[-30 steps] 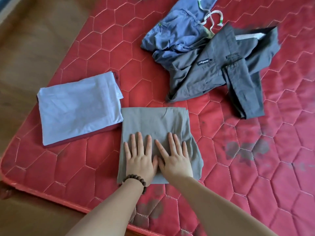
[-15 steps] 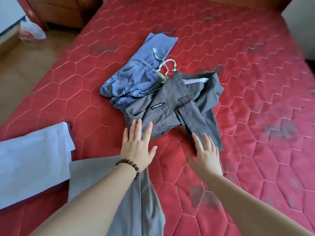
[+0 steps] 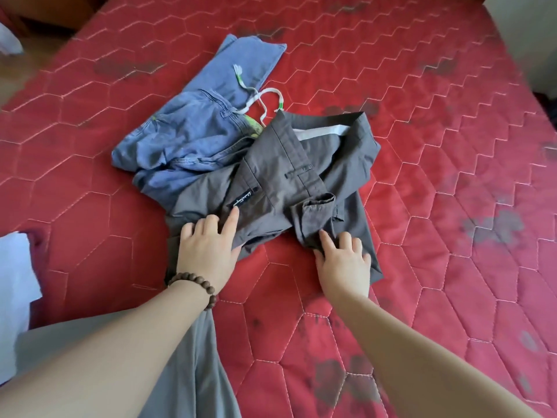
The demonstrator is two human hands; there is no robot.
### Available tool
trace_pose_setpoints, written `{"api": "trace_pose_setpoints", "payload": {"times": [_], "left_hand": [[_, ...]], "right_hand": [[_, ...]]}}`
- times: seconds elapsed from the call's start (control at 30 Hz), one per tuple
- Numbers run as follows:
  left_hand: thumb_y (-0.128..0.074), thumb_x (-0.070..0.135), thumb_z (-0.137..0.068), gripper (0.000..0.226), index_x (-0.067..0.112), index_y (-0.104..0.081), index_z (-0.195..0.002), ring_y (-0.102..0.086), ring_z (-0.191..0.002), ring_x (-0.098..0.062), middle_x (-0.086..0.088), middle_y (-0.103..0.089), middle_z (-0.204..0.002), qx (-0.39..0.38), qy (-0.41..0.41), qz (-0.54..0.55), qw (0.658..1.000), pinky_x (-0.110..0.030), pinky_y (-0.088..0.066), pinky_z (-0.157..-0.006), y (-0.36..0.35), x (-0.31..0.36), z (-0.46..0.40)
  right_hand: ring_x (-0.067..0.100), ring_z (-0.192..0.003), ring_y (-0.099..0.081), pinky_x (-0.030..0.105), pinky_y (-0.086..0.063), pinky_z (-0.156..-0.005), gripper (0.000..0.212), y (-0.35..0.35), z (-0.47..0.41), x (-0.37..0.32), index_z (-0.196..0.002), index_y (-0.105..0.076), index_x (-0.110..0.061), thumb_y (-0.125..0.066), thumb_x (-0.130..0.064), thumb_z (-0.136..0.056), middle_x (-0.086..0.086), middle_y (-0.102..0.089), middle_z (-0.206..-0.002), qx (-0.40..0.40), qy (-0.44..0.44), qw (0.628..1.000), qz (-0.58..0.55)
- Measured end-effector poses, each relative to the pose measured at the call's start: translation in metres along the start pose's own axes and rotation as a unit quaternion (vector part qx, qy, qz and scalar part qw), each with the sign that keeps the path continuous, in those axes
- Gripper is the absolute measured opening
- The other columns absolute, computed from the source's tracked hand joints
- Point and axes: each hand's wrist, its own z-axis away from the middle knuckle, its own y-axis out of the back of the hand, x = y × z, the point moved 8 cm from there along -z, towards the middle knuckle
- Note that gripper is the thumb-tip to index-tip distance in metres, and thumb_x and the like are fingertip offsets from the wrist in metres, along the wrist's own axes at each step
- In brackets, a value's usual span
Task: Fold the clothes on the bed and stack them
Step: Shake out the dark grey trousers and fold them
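Crumpled dark grey trousers lie in the middle of the red quilted mattress. They partly overlap blue drawstring shorts behind them on the left. My left hand, with a bead bracelet on its wrist, has bent fingers on the trousers' near left edge, by the black label. My right hand curls its fingers into the trouser leg at the near right. A folded light grey garment lies near me, partly under my left forearm.
A folded pale blue garment on a dark red one sits at the left edge of the view. The bed's left edge and the floor show at the top left. Bare stained mattress spreads to the right.
Both hands left the folded light grey garment and reached forward. They now rest on the dark grey trousers with fingers bent into the fabric. The view has shifted up the bed.
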Motion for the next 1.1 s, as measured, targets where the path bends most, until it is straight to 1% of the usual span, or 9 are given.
{"api": "trace_pose_setpoints", "payload": {"times": [0.07, 0.2, 0.47, 0.6, 0.73, 0.9, 0.97, 1.03, 1.1], "left_hand": [[-0.081, 0.032, -0.067, 0.067, 0.012, -0.059, -0.127, -0.059, -0.07, -0.032, -0.012, -0.056, -0.078, 0.001, -0.003, 0.011, 1.0, -0.042, -0.041, -0.07, 0.004, 0.009, 0.001], [-0.079, 0.035, -0.071, 0.054, 0.012, -0.065, -0.118, -0.059, -0.06, -0.027, -0.007, -0.058, -0.071, 0.014, -0.024, 0.034, 0.999, -0.037, -0.044, -0.064, 0.015, 0.045, 0.01], [-0.084, 0.034, -0.067, 0.038, 0.014, -0.073, -0.097, -0.06, -0.049, -0.024, -0.002, -0.061, -0.062, -0.038, -0.017, 0.12, 0.992, -0.031, -0.049, -0.053, 0.038, 0.148, 0.066], [-0.082, 0.038, -0.067, 0.034, 0.019, -0.074, -0.094, -0.061, -0.05, -0.021, 0.0, -0.063, -0.062, -0.112, -0.004, 0.156, 0.981, -0.031, -0.05, -0.052, 0.047, 0.204, 0.135], [-0.072, 0.036, -0.08, 0.027, 0.022, -0.071, -0.103, -0.066, -0.061, -0.025, -0.002, -0.066, -0.071, -0.202, 0.039, 0.196, 0.959, -0.033, -0.049, -0.059, 0.057, 0.235, 0.205], [-0.054, 0.038, -0.09, 0.033, 0.026, -0.064, -0.12, -0.064, -0.087, -0.029, -0.004, -0.065, -0.093, -0.307, 0.066, 0.189, 0.93, -0.037, -0.046, -0.074, 0.085, 0.243, 0.273], [-0.063, 0.04, -0.082, 0.041, 0.024, -0.064, -0.119, -0.059, -0.094, -0.028, -0.004, -0.059, -0.101, -0.302, 0.068, 0.161, 0.937, -0.039, -0.046, -0.076, 0.098, 0.244, 0.289], [-0.068, 0.049, -0.073, 0.063, 0.024, -0.055, -0.13, -0.053, -0.11, -0.031, -0.009, -0.052, -0.121, -0.28, 0.08, 0.137, 0.947, -0.044, -0.045, -0.084, 0.109, 0.25, 0.29], [-0.07, 0.057, -0.067, 0.088, 0.02, -0.042, -0.141, -0.045, -0.123, -0.035, -0.016, -0.043, -0.138, -0.241, 0.072, 0.137, 0.958, -0.048, -0.044, -0.091, 0.118, 0.267, 0.275]], "right_hand": [[0.035, -0.105, -0.049, 0.045, -0.044, -0.08, 0.041, 0.002, 0.004, 0.007, -0.134, -0.053, -0.019, -0.051, -0.034, -0.095, 0.013, -0.054, -0.11, 0.013, 0.001, 0.999, -0.034], [0.029, -0.097, -0.055, 0.033, -0.04, -0.061, 0.033, 0.005, 0.02, 0.028, -0.129, -0.047, -0.022, -0.038, -0.035, -0.1, 0.007, -0.053, -0.104, -0.043, -0.02, 0.998, -0.03], [0.03, -0.086, -0.058, 0.031, -0.034, -0.056, 0.027, 0.032, 0.09, 0.101, -0.111, -0.051, -0.017, -0.034, -0.035, -0.101, 0.005, -0.054, -0.093, -0.037, -0.061, 0.997, -0.039], [0.032, -0.067, -0.057, 0.03, -0.03, -0.049, 0.021, 0.048, 0.16, 0.15, -0.094, -0.056, -0.013, -0.049, -0.032, -0.098, 0.004, -0.049, -0.073, -0.007, -0.108, 0.993, -0.051], [0.034, -0.065, -0.057, 0.031, -0.03, -0.049, 0.023, 0.048, 0.243, 0.19, -0.089, -0.057, -0.01, -0.051, -0.031, -0.096, 0.003, -0.044, -0.069, -0.029, -0.166, 0.984, -0.057], [0.03, -0.079, -0.059, 0.032, -0.034, -0.055, 0.025, 0.048, 0.32, 0.201, -0.093, -0.053, -0.013, -0.04, -0.034, -0.099, 0.003, -0.056, -0.081, -0.104, -0.195, 0.973, -0.06], [0.031, -0.081, -0.06, 0.032, -0.035, -0.056, 0.027, 0.055, 0.335, 0.201, -0.091, -0.053, -0.012, -0.04, -0.034, -0.098, 0.005, -0.057, -0.082, -0.113, -0.199, 0.971, -0.074], [0.036, -0.079, -0.058, 0.035, -0.04, -0.058, 0.03, 0.064, 0.339, 0.202, -0.09, -0.058, -0.01, -0.041, -0.035, -0.094, 0.01, -0.059, -0.081, -0.083, -0.192, 0.974, -0.092], [0.039, -0.089, -0.056, 0.042, -0.046, -0.067, 0.034, 0.072, 0.329, 0.21, -0.103, -0.062, -0.01, -0.043, -0.036, -0.09, 0.015, -0.061, -0.095, -0.056, -0.189, 0.974, -0.107]]}}
